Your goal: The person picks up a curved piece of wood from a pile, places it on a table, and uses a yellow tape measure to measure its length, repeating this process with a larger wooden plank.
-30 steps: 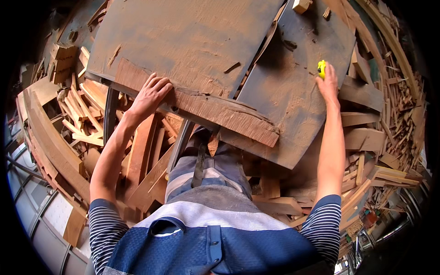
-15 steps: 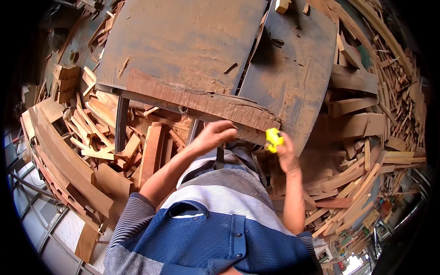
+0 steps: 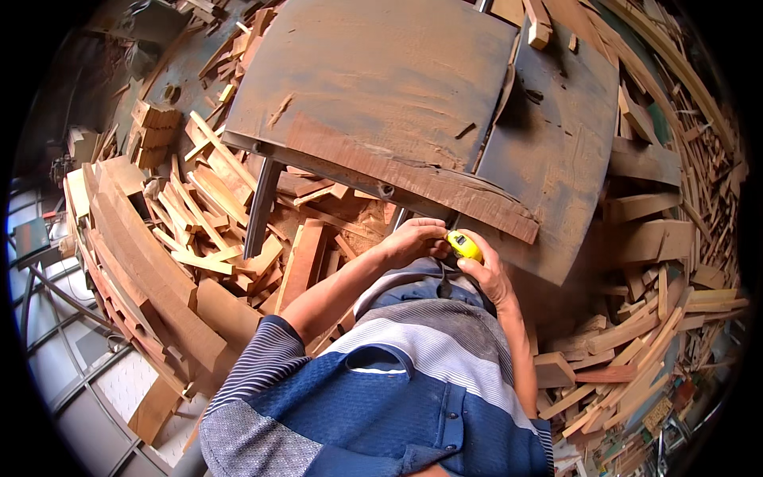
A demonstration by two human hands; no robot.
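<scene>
My right hand point(image 3: 489, 270) is closed around a yellow tape measure point(image 3: 464, 246) in front of my waist. My left hand point(image 3: 415, 242) has come up against its left side, fingers curled together in a pinch; what they grip, if anything, is too small to make out. Just beyond both hands, a rough reddish-brown board point(image 3: 405, 176) with a ragged far edge lies along the near edge of a sawdust-covered metal saw table point(image 3: 373, 71).
Heaped offcuts point(image 3: 211, 207) lie left of the table, with long curved planks point(image 3: 143, 254) stacked nearer me. More timber point(image 3: 644, 219) is piled to the right. A dark gap point(image 3: 494, 119) splits the tabletop, and a small wooden block point(image 3: 540, 35) sits at its far side.
The tape measure has come left and inward in my right hand. My left hand, empty with fingers loosely extended before, now meets it with curled fingers. The whole view has shifted.
</scene>
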